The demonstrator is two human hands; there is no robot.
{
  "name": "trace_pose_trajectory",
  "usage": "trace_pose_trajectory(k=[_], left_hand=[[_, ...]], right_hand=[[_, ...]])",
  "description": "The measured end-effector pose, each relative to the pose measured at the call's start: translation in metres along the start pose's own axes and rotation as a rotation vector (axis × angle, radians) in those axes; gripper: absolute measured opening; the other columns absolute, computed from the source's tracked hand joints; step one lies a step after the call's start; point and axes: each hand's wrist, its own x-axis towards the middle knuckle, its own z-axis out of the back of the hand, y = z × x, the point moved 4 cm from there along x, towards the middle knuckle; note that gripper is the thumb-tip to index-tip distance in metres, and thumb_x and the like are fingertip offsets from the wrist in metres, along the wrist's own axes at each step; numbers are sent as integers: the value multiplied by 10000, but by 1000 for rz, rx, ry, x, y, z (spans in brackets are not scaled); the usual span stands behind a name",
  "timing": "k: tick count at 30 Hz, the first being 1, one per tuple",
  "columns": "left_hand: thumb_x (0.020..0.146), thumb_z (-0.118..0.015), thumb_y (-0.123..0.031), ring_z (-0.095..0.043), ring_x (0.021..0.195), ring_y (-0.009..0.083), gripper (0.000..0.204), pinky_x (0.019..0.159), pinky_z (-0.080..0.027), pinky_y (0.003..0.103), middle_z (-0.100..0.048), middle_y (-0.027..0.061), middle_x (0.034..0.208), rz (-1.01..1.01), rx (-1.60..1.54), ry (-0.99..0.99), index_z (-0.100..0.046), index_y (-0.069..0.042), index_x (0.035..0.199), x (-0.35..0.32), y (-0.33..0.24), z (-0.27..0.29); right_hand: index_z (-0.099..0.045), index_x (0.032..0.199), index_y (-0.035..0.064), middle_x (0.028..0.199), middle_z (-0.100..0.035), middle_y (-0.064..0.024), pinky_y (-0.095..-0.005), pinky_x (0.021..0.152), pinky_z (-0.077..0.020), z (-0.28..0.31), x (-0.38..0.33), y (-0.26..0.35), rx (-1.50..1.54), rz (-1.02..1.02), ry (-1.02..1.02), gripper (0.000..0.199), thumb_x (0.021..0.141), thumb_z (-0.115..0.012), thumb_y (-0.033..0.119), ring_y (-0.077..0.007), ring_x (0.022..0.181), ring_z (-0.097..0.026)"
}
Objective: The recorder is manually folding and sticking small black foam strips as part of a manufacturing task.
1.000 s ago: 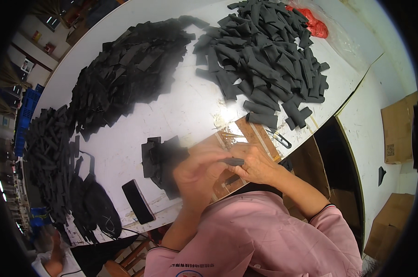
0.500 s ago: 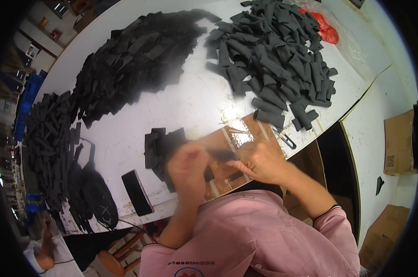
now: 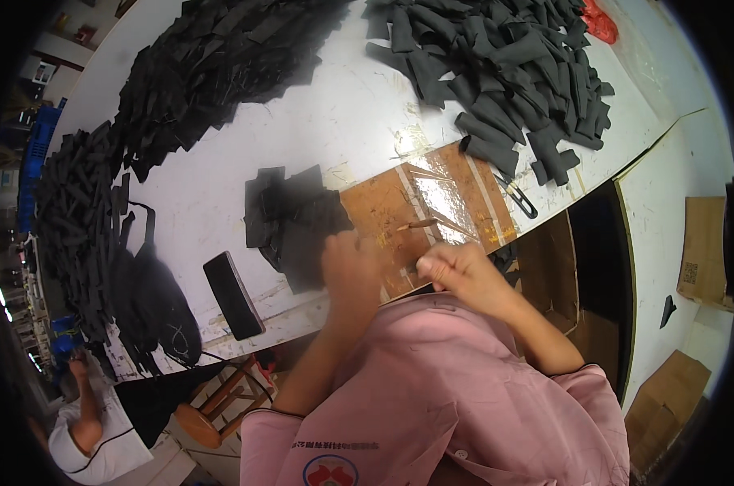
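Observation:
My left hand (image 3: 352, 263) is smeared by motion at the right edge of a small heap of flat black pieces (image 3: 290, 223); its fingers cannot be made out. To its right, my right hand (image 3: 464, 277) is closed, thumb against curled fingers, over the near edge of a brown board (image 3: 375, 198) with strips of clear tape. Whatever it may grip is hidden. On the board, beyond the hands, lies a slim brown pointed stick (image 3: 418, 224). A dark slotted tool (image 3: 521, 200) rests at the board's right end.
Dark grey rolled pieces (image 3: 505, 73) are heaped at the far right, flat black pieces (image 3: 213, 65) at the far left. A phone (image 3: 234, 296) and a black bag (image 3: 158, 304) lie leftward. An open cardboard box (image 3: 545, 267) sits below the table edge. Another person's arm (image 3: 87, 401) shows lower left.
The dark piece that was between my hands no longer shows there. My left hand has moved slightly right, beside the black heap. The view has tilted, so the table appears higher.

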Motion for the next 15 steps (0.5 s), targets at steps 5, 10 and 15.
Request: trace_pose_trajectory(k=[5,10,15], left_hand=[[724,-587,-12,-509,632,195,61,540,-394,278,-522,79,726,-52,-393,-371,-532,-29,746,10,16,30],[820,-522,-45,-515,612,101,57,507,-415,217,-575,39,795,555,-1557,-266,-548,-25,866,12,22,53],[825,-518,-123,-515,647,115,122,503,-391,220,-576,59,831,931,-2318,124,-534,-34,907,-13,21,24]], right_hand=[[-554,771,-23,603,-533,-97,-283,515,-408,-13,-5,-3,-317,148,-20,238,843,-526,203,-132,547,-511],[-545,856,-16,687,-565,-122,-307,560,-432,-23,-7,-5,-100,110,-51,218,782,-598,183,-212,601,-552],[-389,1173,38,876,-453,-25,-213,629,-418,-34,-4,4,385,224,-97,619,649,-719,54,-102,762,-453]])
